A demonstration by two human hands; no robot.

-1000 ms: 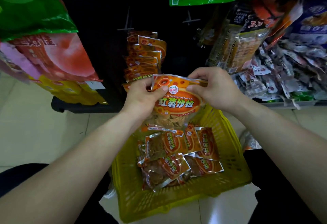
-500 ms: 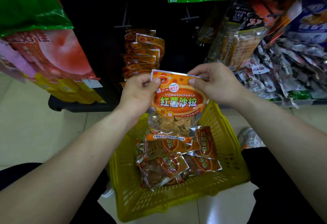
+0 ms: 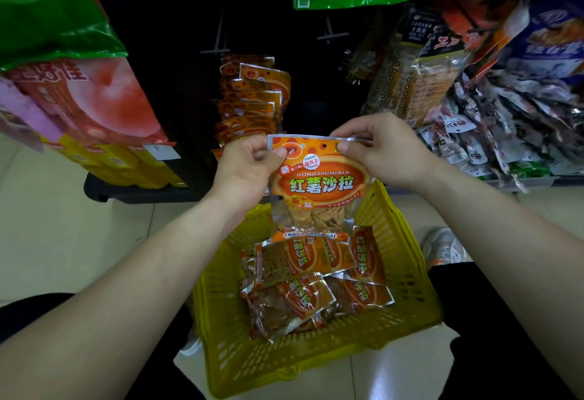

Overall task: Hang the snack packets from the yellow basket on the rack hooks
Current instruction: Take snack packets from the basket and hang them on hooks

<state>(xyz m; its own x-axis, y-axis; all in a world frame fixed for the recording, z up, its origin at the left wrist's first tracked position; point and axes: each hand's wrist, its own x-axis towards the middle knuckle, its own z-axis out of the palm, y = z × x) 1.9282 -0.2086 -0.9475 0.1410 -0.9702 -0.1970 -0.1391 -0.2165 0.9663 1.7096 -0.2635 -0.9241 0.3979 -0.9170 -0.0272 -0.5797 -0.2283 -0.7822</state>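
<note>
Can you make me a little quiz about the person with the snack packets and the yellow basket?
1. True or false: the held packet has a small punched hole near its top.
2. The left hand and right hand pinch the packet at its: A) top edge B) bottom edge C) middle.
3. Where do the loose packets lie?
Key: 1 true. 2 A. 3 In the yellow basket.

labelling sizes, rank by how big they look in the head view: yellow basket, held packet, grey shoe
1. yellow basket
2. held packet, though nearness to the camera enlarges it
3. grey shoe, partly hidden
</note>
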